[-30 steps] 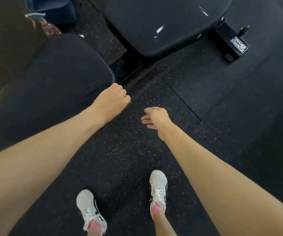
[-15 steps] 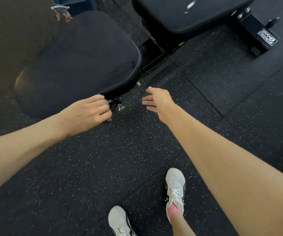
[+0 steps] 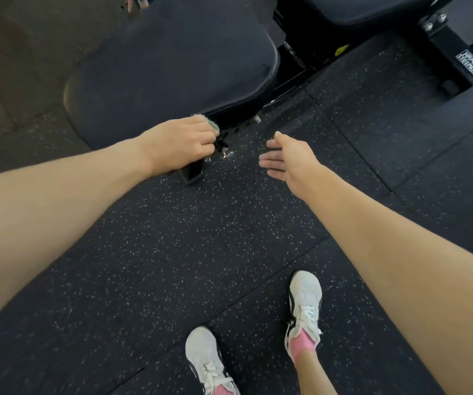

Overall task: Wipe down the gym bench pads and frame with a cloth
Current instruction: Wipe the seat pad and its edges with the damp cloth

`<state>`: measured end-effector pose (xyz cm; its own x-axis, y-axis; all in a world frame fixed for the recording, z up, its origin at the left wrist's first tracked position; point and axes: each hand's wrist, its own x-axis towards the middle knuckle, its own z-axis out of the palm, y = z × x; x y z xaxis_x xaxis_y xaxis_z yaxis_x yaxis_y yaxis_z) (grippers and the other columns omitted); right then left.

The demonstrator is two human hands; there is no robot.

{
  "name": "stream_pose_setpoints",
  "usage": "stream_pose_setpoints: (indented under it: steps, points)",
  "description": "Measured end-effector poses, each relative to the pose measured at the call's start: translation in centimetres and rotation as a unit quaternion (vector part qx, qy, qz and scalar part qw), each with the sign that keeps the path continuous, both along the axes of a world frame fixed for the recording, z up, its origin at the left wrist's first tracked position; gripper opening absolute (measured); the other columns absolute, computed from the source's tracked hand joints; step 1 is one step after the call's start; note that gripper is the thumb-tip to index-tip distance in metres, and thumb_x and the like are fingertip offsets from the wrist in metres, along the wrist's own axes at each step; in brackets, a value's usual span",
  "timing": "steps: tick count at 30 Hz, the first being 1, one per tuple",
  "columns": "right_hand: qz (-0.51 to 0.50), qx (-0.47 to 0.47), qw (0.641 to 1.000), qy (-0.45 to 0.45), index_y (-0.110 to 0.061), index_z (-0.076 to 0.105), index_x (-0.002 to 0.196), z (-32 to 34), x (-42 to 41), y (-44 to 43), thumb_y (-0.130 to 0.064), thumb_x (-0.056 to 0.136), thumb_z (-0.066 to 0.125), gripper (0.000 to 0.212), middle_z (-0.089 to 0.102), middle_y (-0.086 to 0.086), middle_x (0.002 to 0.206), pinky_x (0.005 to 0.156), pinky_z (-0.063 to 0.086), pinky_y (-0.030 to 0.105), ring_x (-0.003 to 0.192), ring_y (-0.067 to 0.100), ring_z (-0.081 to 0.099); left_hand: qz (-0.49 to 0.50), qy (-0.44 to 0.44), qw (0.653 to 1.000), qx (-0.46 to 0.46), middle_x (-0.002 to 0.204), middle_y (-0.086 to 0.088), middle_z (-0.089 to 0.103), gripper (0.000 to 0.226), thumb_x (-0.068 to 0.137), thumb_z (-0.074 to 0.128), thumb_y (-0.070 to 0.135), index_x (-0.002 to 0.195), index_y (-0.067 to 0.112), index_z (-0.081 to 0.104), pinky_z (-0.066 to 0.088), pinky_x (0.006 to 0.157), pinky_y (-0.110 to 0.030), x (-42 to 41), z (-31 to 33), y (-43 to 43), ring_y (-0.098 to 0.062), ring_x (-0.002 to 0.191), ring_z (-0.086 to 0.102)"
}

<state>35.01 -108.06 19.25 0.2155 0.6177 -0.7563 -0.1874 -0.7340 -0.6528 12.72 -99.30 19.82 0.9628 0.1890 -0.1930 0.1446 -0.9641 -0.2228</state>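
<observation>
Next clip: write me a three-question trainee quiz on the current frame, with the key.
1. True or false: the right hand holds the cloth.
2. Multiple choice: where is the left hand? A) at the seat pad's near edge, beside the frame; B) gripping the right hand; C) flat on the middle of the seat pad.
3. Fill in: the right hand, fingers extended, holds ____.
Key: 1 false (the left hand grips the cloth); 2 A; 3 nothing.
</observation>
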Motion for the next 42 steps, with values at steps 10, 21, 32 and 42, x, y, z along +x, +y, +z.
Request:
stream_pose_setpoints:
  steps: [10,21,32,42]
  points:
    - [0.017,0.016,1.0,0.005,-0.012,0.057,0.113,0.3,-4.2,1.9,-0.034,0.101,0.043,0.028,0.067,0.011,0.109,0.093,0.052,0.037,0.1,0.021,0.066,0.008,0.015,0.995,0.096,0.092,-0.014,0.062,0.044,0.1,0.019,-0.003,0.091,0.001,0.061,0.045,0.095,-0.045,-2.9,0.2,-3.7,-0.035,0.097,0.059]
    - [0.021,0.037,0.999,-0.013,-0.021,0.052,0.094,0.5,-7.8,3.3,-0.056,0.092,0.052,0.035,0.064,0.008,0.111,0.094,0.051,0.037,0.097,0.018,0.066,0.007,-0.031,0.997,0.069,0.087,-0.007,0.064,0.058,0.091,0.01,-0.009,0.081,0.005,0.066,0.048,0.091,-0.037,-3.7,-1.7,-2.2,-0.027,0.09,0.061]
    - [0.031,0.006,0.999,-0.042,-0.014,0.047,0.133,0.5,-6.7,0.5,-0.04,0.101,0.042,0.041,0.063,0.009,0.111,0.094,0.051,0.038,0.1,0.02,0.065,0.054,0.081,0.993,0.072,0.091,-0.012,0.064,0.04,0.091,0.025,-0.003,0.087,0.001,0.065,0.046,0.089,-0.043,-12.0,-0.4,-4.6,-0.031,0.091,0.06]
    - [0.169,0.193,0.834,-0.488,-0.016,0.015,0.151,0.0,-7.0,-0.1,-0.005,0.09,0.054,0.073,0.02,0.012,0.152,0.097,0.039,0.037,0.126,0.028,0.037,-0.008,-0.094,0.99,0.105,0.102,-0.012,0.064,0.033,0.098,0.031,-0.006,0.097,0.001,0.063,0.041,0.1,-0.04,-4.9,-1.5,-4.9,-0.032,0.11,0.056]
